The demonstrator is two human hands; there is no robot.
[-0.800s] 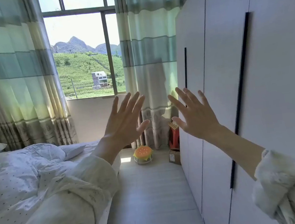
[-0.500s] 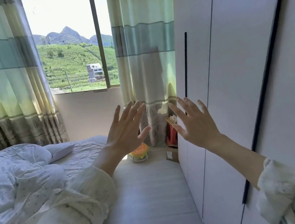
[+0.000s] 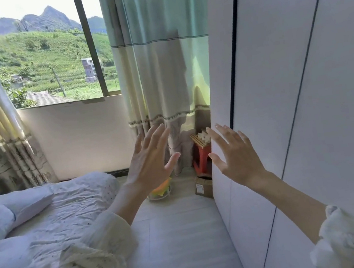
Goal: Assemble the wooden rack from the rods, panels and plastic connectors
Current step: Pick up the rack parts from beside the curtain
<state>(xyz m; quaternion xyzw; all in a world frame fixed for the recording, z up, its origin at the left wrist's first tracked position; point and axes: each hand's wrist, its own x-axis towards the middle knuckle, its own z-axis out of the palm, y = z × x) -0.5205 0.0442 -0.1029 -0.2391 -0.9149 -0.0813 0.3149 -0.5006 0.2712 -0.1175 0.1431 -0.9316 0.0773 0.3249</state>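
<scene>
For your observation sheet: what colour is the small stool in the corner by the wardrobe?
Red: the stool shows best, and only, in the head view.

Both arms reach forward from the bottom corners of the frame, forearms bare past pushed-up pale sleeves. The left hand (image 3: 150, 162) sits just left of centre, back toward the camera, fingers straight and spread, pointing up, thumb splayed to the right. The right hand (image 3: 235, 156) is just right of centre at about the same height, back also toward the camera, fingers spread and angled up to the left, thumb pointing left. The hands are apart from each other and hold nothing.
</scene>
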